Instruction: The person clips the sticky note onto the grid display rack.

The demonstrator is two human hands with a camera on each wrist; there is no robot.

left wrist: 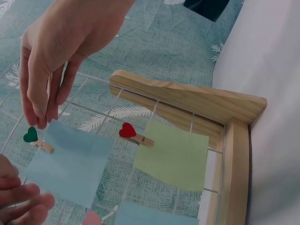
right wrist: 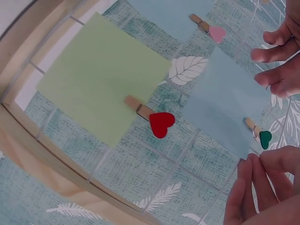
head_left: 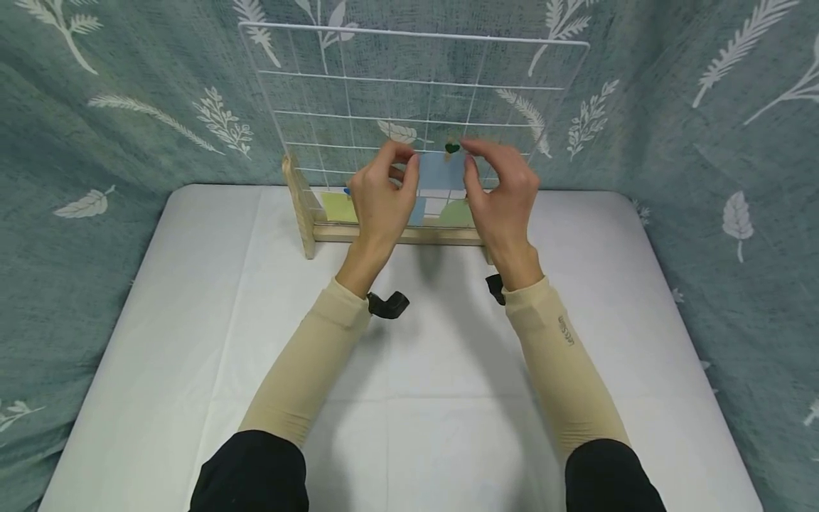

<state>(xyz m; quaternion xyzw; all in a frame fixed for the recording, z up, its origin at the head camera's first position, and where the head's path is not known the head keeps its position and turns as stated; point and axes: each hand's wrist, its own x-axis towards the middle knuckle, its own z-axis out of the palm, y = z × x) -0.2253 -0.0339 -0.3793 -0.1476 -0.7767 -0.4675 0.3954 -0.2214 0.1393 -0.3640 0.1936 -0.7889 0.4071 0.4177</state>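
A blue paper note (head_left: 441, 171) hangs on the white wire grid (head_left: 416, 34), held by a wooden clip with a green heart (head_left: 452, 148). My left hand (head_left: 384, 192) has its thumb and fingertips at the note's upper left corner and appears to pinch it. My right hand (head_left: 505, 178) brings its fingertips together at the upper right corner, beside the green heart. Lower on the grid, a green note (right wrist: 105, 77) hangs from a red heart clip (right wrist: 161, 124), and another blue note (right wrist: 171, 16) from a pink heart clip (right wrist: 216, 33).
A wooden stand (head_left: 297, 206) with a crossbar (head_left: 339, 233) supports the grid at the back of the white table (head_left: 224, 341). Near the left hand hangs a yellow-green note (head_left: 338, 208). A teal leaf-patterned curtain (head_left: 716, 213) surrounds the table.
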